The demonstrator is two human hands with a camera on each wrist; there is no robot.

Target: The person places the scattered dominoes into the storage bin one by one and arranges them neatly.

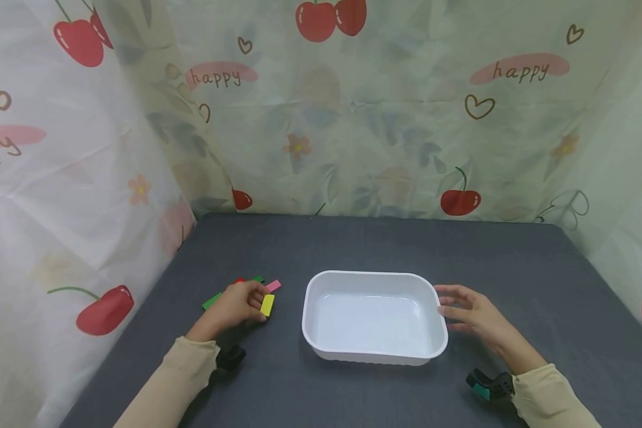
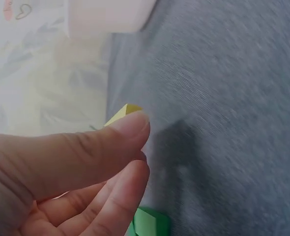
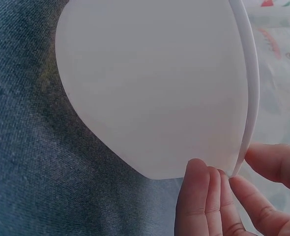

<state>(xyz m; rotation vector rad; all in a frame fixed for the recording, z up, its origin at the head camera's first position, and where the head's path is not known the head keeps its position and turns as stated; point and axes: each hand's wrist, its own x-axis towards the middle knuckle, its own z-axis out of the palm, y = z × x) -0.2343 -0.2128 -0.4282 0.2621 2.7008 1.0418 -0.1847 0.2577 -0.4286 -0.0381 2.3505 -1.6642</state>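
Note:
My left hand (image 1: pixel 238 303) pinches a small yellow block (image 1: pixel 267 305) between thumb and fingers, left of a white plastic basin (image 1: pixel 374 359). In the left wrist view, only a corner of the yellow block (image 2: pixel 120 114) shows past the thumb (image 2: pixel 128 129). My right hand (image 1: pixel 476 315) is at the right end of the basin. The right wrist view has the right hand (image 3: pixel 228 201) gripping the basin's rim (image 3: pixel 253 83), with other fingertips against its outer wall (image 3: pixel 155 88). The basin's visible inside holds nothing.
Beside and partly behind my left hand lie a pink block (image 1: pixel 273 286), a red block (image 1: pixel 239 280) and green blocks (image 1: pixel 211 301). Everything stands on a dark grey tabletop (image 1: pixel 278 380). Cherry-printed cloth (image 1: pixel 353 137) hangs behind it and along both sides.

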